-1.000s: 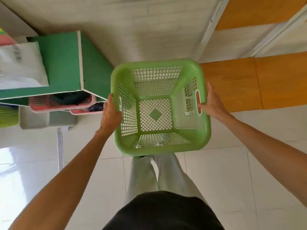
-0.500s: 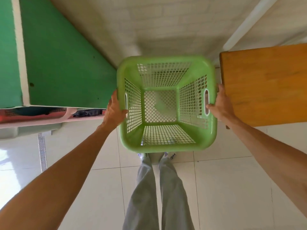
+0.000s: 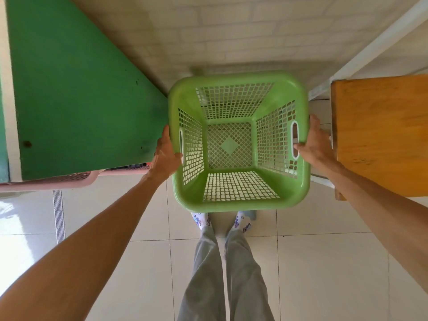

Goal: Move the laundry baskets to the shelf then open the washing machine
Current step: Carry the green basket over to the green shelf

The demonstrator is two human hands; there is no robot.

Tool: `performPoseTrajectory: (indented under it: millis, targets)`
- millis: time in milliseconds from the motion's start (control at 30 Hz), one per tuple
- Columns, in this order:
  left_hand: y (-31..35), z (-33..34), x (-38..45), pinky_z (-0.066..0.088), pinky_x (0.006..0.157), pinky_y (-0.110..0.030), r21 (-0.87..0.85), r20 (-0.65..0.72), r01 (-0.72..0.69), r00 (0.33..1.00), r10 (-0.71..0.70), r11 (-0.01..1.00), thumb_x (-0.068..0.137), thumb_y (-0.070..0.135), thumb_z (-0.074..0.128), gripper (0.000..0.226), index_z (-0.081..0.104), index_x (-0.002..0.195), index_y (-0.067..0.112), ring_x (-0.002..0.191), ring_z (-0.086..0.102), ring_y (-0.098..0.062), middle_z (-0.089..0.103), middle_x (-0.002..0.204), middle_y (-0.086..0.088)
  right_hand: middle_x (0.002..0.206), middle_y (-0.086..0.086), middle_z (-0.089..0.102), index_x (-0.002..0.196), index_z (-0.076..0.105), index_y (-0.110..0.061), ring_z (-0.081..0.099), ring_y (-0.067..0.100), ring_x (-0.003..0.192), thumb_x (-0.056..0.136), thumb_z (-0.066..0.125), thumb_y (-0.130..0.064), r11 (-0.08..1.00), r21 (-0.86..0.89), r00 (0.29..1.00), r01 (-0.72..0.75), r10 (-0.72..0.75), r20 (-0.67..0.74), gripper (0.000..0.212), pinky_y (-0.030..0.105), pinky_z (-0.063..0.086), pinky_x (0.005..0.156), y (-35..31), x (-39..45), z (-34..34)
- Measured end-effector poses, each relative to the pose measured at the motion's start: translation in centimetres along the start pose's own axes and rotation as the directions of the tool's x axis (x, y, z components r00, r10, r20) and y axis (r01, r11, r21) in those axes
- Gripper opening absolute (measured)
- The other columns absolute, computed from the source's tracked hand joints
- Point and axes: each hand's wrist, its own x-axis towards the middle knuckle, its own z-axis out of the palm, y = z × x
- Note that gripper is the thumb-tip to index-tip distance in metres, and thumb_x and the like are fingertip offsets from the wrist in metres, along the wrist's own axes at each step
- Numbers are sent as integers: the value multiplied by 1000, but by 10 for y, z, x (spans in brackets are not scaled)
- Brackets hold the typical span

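Note:
An empty light-green plastic laundry basket (image 3: 238,195) with mesh walls hangs in front of me, above the tiled floor. My left hand (image 3: 165,154) grips its left rim beside the slot handle. My right hand (image 3: 311,144) grips the right rim, thumb at the handle slot. The basket sits between a green shelf unit (image 3: 81,89) on the left and a wooden surface (image 3: 382,135) on the right. The rim of a pink basket (image 3: 46,181) pokes out from under the green shelf. No washing machine is in view.
A pale brick-pattern wall (image 3: 231,31) is straight ahead. A white frame bar (image 3: 370,42) runs diagonally at the upper right. A floor drain strip (image 3: 58,214) lies at the left. My legs and patterned socks (image 3: 222,221) stand just below the basket.
I have stepped closer to the wall with the basket. The green shelf now fills the left side, the wooden surface has come in beside my right hand, and the basket sits level.

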Motion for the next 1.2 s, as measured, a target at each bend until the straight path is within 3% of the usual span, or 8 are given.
performPoseTrajectory:
  millis: [233,333,500,700,833,933,1067,1200]
  targets:
    - [13,-4,14,50,89,-39,15,21,33,999,-33,999,85,-6,68,102,6,160,24,117,52,-28,45,139,-13,111,13,63,140,31,-23,69,27,74,79,75,6,999,-48,1000,-21,21,1,80,41,61,55,-3,11,2]
    - [17,-7,9,51,97,-45,49,29,37,999,-39,998,85,0,72,100,9,160,22,121,52,-31,45,140,-14,115,13,63,139,33,-20,69,28,80,77,79,0,997,-82,1000,14,-14,4,80,37,60,57,-1,10,1]
    - [39,-25,-20,39,108,-44,94,47,46,998,-51,994,90,14,72,89,15,158,12,133,43,-34,41,146,-18,133,19,54,144,30,-13,61,35,113,78,83,-19,991,-130,999,41,-42,-5,84,41,56,83,-12,-19,-14]
    - [81,-54,-81,43,99,-37,116,53,22,998,-29,993,92,16,70,81,21,156,7,133,45,-37,41,146,-21,146,16,43,150,27,-12,45,33,133,88,73,-30,996,-69,998,57,-54,38,79,46,45,105,-43,-82,-42]
    - [111,-84,-136,39,109,-46,130,47,6,999,-13,991,93,23,70,84,18,157,6,139,38,-37,35,152,-23,147,16,43,151,25,-16,46,34,134,90,65,-44,998,-45,998,38,-35,60,78,53,45,105,-63,-129,-71]
    - [130,-107,-176,36,111,-49,112,25,15,1000,-18,994,93,29,69,88,14,158,6,142,35,-41,31,155,-25,135,17,54,144,32,-14,55,35,123,86,58,-57,999,-36,996,19,-16,87,76,50,52,95,-61,-160,-87]
    - [150,-131,-225,31,115,-51,173,13,-46,999,45,984,93,34,68,90,14,159,5,143,33,-42,30,155,-27,140,23,50,148,33,-4,46,38,132,94,62,-42,994,-66,995,84,-79,68,73,49,45,105,-83,-223,-133]
    - [165,-151,-275,31,115,-52,232,41,-113,993,107,966,93,38,68,91,15,159,8,143,35,-41,30,155,-25,145,23,46,150,29,-4,45,37,134,94,58,-49,998,-68,997,19,-14,71,78,47,43,107,-66,-266,-167]
